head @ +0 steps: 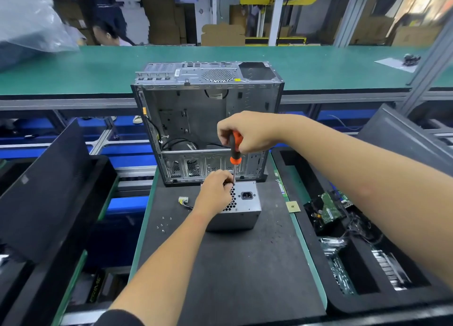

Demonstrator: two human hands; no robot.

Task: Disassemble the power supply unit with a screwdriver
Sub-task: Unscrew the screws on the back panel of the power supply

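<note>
On the dark mat of the work surface (245, 264), just in front of an emptied computer case (208, 120), the power supply unit (241, 207) stands with its vented, socket-bearing face turned upward, presumably so that the screws on that face can be met from directly above. The right hand (247, 132) is closed around the orange-and-black handle of the screwdriver (235, 151), holding it nearly vertical with the shaft running down to the far edge of the unit's top face; the upright pose suits pressing straight along a screw's axis. The left hand (215, 191) rests on the top of the unit beside the shaft, its fingers curled close about the tip, apparently to steady both blade and housing; whether they actually pinch the shaft cannot be told. A white cable connector (183, 199) trails from the unit at the left. Several loose screws (163, 225) lie apart on the mat, likely set there to keep them from rolling away. A small square chip (293, 207) lies at the mat's right edge.
</note>
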